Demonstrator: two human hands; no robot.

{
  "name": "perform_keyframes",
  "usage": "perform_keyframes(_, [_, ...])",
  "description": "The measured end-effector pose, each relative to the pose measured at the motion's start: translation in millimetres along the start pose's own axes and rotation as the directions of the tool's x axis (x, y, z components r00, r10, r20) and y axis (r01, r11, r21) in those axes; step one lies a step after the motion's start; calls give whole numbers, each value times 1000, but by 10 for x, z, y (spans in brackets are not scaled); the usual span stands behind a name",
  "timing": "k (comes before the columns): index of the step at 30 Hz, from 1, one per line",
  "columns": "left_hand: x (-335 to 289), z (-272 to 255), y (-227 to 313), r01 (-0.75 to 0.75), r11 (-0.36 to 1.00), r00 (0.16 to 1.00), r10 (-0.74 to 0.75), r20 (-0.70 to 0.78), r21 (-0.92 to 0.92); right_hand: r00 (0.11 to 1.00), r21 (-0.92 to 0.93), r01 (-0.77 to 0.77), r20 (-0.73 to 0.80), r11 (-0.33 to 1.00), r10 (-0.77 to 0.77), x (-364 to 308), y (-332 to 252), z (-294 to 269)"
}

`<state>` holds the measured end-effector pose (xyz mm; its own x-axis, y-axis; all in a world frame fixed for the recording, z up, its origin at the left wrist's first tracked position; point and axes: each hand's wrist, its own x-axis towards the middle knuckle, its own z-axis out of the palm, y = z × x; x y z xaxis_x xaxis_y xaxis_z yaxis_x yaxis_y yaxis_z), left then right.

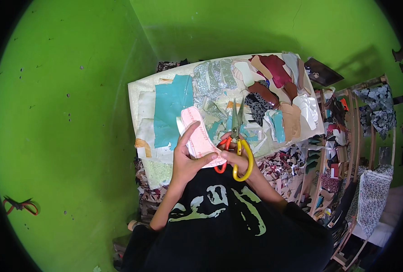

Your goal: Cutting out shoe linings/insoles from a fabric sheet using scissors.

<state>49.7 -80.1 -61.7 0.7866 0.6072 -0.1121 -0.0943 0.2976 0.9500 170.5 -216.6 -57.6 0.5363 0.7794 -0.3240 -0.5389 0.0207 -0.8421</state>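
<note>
My left hand (183, 158) is closed around a white shoe insole (197, 131) with red print, the fingers along its left side and the thumb on its face near the lower end. White material shows behind its left edge; whether it is a second layer I cannot tell. In my right hand (240, 158) is a pair of scissors (236, 131) with one red and one yellow handle, blades pointing up and slightly apart. The right fingertips also touch the insole's lower right end. Both hands are in front of my chest, over the table's near edge.
The pale-covered table (140, 88) bears a teal sheet (172, 102), clear glittery pieces (215, 77) and brown, maroon and white cut shapes. Scraps (278, 174) heap below it. A wooden rack (353, 136) with materials stands right. A red-handled tool (22, 205) hangs on the green wall.
</note>
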Motion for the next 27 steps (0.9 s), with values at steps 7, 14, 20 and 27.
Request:
perform_keyframes(7, [8,-1,30,-68,997,989,63,-131,-36,996,-273,90,41,958,-81,32,-135,104])
perform_keyframes(14, [198,-4,120,-125,979,972,153,-178,161,990,-372,96,127,923,-52,-20,-194,102])
perform_keyframes(20, [200,-56,66,-170,977,963,193,-189,130,983,-374,121,172,920,-59,-68,-187,66])
perform_keyframes(27, [176,-59,169,-45,997,992,37,-124,-59,942,-622,271,328,735,-70,-69,-79,-95])
